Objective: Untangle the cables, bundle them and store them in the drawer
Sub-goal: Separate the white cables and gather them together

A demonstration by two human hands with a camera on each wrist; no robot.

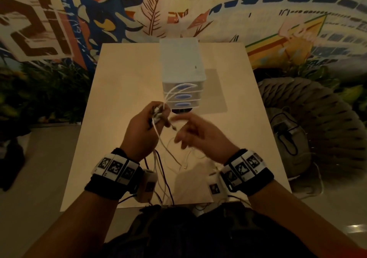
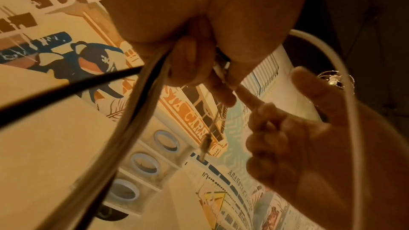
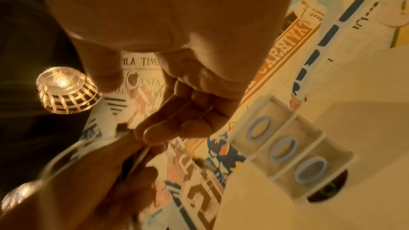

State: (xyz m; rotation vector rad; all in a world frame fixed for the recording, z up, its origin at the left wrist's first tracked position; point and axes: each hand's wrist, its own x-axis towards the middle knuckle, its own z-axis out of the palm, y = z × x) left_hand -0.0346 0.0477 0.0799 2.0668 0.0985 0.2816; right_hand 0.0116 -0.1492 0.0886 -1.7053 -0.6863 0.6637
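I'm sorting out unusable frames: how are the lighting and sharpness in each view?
Head view: dim, warm light, wide-angle bending at the edges; right hand motion-blurred, left hand and cables sharper. Left wrist view: near cables soft, drawer unit readable. Right wrist view: lamp glares, right hand shadowed.

Right hand (image 1: 195, 133) smeared by motion blur in the head view, finger pose unreadable. Cables (image 1: 158, 154) lost below the surface (image 1: 123, 90) edge, ends out of sight. Plug (image 2: 205, 143) dangling from the left hand (image 1: 148, 125) too blurred to identify. Drawer unit (image 1: 181, 65) fronts partly crossed by white loops. Dark object under it half hidden.
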